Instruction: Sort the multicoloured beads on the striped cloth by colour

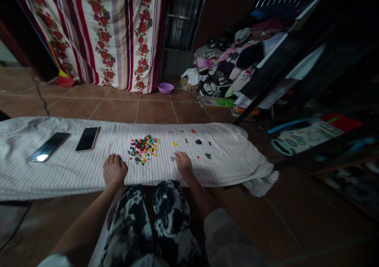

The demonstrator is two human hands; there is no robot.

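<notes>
My right hand [184,165] is over the striped cloth with thumb and fingers pinched together; whatever is between the fingertips is too small to make out. Just left of those fingertips lie a few small grey pieces [172,158]. My left hand [115,170] rests on the cloth, fingers curled under, beside a heap of tiny multicoloured pieces [144,148]. Small one-colour groups are spread to the right: yellow pieces [174,143], brown pieces [186,140], black pieces [198,141], dark grey pieces [208,156] and a red piece [198,157].
Two phones lie on the left of the striped cloth [237,168]: one phone [50,146] and another phone [87,139]. More small groups, including orange-red pieces [193,131], line the far side. Beyond are a purple basin [166,87], a clothes pile [227,65] and a floral curtain [115,34].
</notes>
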